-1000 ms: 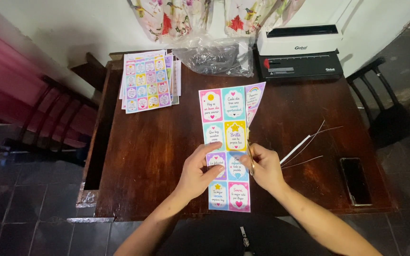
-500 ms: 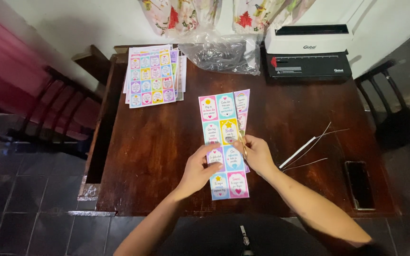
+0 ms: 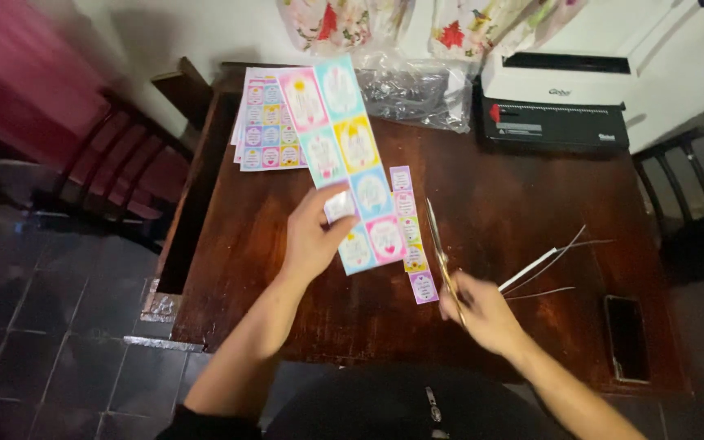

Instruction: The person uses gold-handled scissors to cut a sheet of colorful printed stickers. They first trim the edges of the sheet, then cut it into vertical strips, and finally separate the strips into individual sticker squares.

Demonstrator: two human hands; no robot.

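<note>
In the head view, a sheet of coloured square labels (image 3: 344, 155) is held up off the dark wooden table (image 3: 499, 204) by the left hand (image 3: 313, 236), which is closed on the sheet's lower left part, thumb on the front. The sheet is tilted toward 11 o'clock. A cut-off narrow strip of labels (image 3: 411, 232) lies flat on the table at 3 o'clock of that hand. The right hand (image 3: 482, 314) is wrapped around the handles of scissors (image 3: 442, 253), whose blades point toward 12 o'clock beside the strip.

No container with contents is seen; a crumpled clear plastic bag (image 3: 417, 90) lies at the table's far edge, and whatever is inside it cannot be made out.

Half a second earlier both hands were pressed on the sheet, flat on the table; since then the sheet has been lifted, the strip has been left behind, and the hands have come apart.

The stack of label sheets (image 3: 262, 126) at 11 o'clock is partly covered by the raised sheet. The binding machine (image 3: 556, 102) and the phone (image 3: 629, 338) are dim. The right hand is motion-blurred.
</note>
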